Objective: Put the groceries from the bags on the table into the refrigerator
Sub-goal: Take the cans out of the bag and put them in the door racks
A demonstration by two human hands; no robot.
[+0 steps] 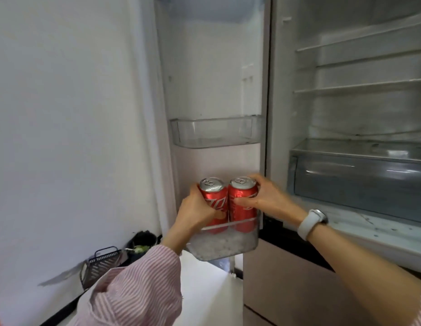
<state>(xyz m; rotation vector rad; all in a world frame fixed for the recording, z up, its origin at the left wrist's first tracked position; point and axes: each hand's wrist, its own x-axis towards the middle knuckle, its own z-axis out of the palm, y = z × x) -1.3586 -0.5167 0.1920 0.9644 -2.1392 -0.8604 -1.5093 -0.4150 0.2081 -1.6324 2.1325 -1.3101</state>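
Two red soda cans stand upright side by side in the lowest clear bin (pixel 223 248) of the open refrigerator door. My left hand (pixel 195 212) is wrapped around the left can (pixel 215 196). The right can (pixel 243 212) is gripped by my right hand (pixel 263 196), which wears a white wristwatch. The cans touch each other, and their lower parts sit behind the bin's front wall.
An empty clear door bin (pixel 216 132) hangs above. To the right, the refrigerator interior shows bare glass shelves (pixel 359 87) and a clear drawer (pixel 359 177). A black wire basket (pixel 103 262) and a dark pot (pixel 142 243) sit on the floor at lower left by the white wall.
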